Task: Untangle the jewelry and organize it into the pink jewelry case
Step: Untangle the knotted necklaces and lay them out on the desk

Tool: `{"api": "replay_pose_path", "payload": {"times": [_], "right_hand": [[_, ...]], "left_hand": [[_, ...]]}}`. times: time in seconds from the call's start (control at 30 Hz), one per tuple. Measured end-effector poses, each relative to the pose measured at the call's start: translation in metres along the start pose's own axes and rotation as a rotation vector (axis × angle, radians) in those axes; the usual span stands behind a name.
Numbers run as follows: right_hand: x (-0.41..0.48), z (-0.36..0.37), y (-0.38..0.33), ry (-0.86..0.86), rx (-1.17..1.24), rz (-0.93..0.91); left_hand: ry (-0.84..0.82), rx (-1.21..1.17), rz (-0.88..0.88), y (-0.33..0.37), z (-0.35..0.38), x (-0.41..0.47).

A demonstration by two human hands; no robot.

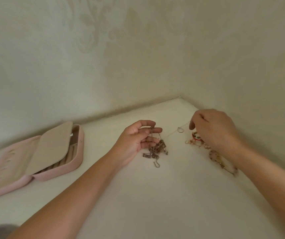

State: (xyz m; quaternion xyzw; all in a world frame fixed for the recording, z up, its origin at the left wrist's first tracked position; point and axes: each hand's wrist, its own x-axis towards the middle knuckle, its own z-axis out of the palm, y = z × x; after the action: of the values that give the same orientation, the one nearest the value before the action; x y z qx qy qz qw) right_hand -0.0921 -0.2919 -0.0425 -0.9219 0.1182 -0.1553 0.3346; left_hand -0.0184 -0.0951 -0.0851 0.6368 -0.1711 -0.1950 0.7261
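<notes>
Pinch grips on both sides: the left hand, palm turned inward, holds strands of a tangled chain cluster between thumb and curled fingers, and the right hand, knuckles up, curls its fingers down onto the end of a thin chain. Work takes place on a white surface set in a corner where two pale patterned walls meet. At far left, the pink jewelry case lies open, well apart from both hands, with a beige inner flap folded over its compartments. The tangled chain cluster hangs from the left fingers and rests on the surface just below them. The thin chain, carrying a small ring, runs in a straight line between that cluster and the right hand. A second jewelry heap lies beneath and beside the right hand and wrist.
</notes>
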Motion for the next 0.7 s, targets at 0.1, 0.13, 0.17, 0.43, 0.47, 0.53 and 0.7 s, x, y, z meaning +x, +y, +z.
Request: {"api": "replay_pose_path", "payload": {"times": [0.1, 0.13, 0.17, 0.43, 0.47, 0.53, 0.7], "right_hand": [[0.001, -0.007, -0.002, -0.177, -0.189, -0.006], [0.0, -0.009, -0.004, -0.259, -0.258, -0.02], [-0.002, -0.01, -0.005, -0.338, -0.301, -0.034], [-0.012, 0.008, -0.013, -0.656, 0.152, -0.206], [-0.014, 0.013, -0.012, -0.711, 0.217, -0.213], [-0.015, 0.023, -0.009, -0.754, 0.311, -0.229], [-0.015, 0.036, -0.009, -0.696, 0.49, -0.165]], "left_hand": [[0.123, 0.02, 0.05, 0.0, 0.003, -0.007], [0.16, 0.035, 0.062, 0.001, 0.005, -0.01], [0.187, 0.049, 0.068, 0.002, 0.007, -0.014], [0.097, -0.062, 0.005, 0.003, 0.024, -0.039], [0.087, -0.07, 0.001, 0.003, 0.026, -0.04], [0.074, -0.099, -0.005, 0.004, 0.027, -0.04], [-0.062, -0.213, -0.031, 0.006, 0.021, -0.04]]}}
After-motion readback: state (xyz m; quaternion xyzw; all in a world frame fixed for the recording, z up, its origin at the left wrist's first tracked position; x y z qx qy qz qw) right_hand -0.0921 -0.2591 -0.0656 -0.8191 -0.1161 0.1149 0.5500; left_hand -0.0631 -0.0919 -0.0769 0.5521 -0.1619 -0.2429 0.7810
